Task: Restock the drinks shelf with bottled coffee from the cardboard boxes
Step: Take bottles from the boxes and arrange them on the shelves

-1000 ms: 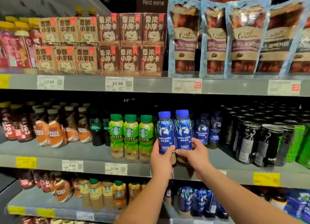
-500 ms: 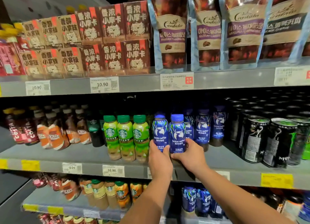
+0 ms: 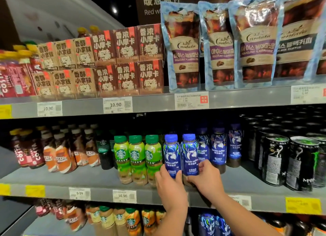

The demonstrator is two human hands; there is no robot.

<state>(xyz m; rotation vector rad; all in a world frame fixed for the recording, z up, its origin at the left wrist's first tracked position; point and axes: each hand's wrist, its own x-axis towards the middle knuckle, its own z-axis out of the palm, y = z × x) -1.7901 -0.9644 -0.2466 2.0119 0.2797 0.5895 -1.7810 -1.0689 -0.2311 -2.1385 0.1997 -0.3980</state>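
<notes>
Two blue luckin coffee bottles stand side by side at the front of the middle drinks shelf [image 3: 98,177]. My left hand [image 3: 169,186] grips the lower part of the left blue bottle [image 3: 171,152]. My right hand [image 3: 206,179] grips the base of the right blue bottle [image 3: 189,152]. Whether their bases touch the shelf is hidden by my hands. Behind and to their right stand more dark-blue luckin bottles [image 3: 218,149]. No cardboard box is in view.
Three green Starbucks bottles [image 3: 136,154] stand close on the left of the held pair. Black cans [image 3: 289,161] fill the right of the shelf, orange Nescafe bottles [image 3: 61,156] the left. Coffee cartons [image 3: 127,59] and pouches [image 3: 218,45] sit on the shelf above.
Both hands have pushed the two blue bottles a little further back and down onto the middle shelf, next to the green bottles. The camera has shifted slightly.
</notes>
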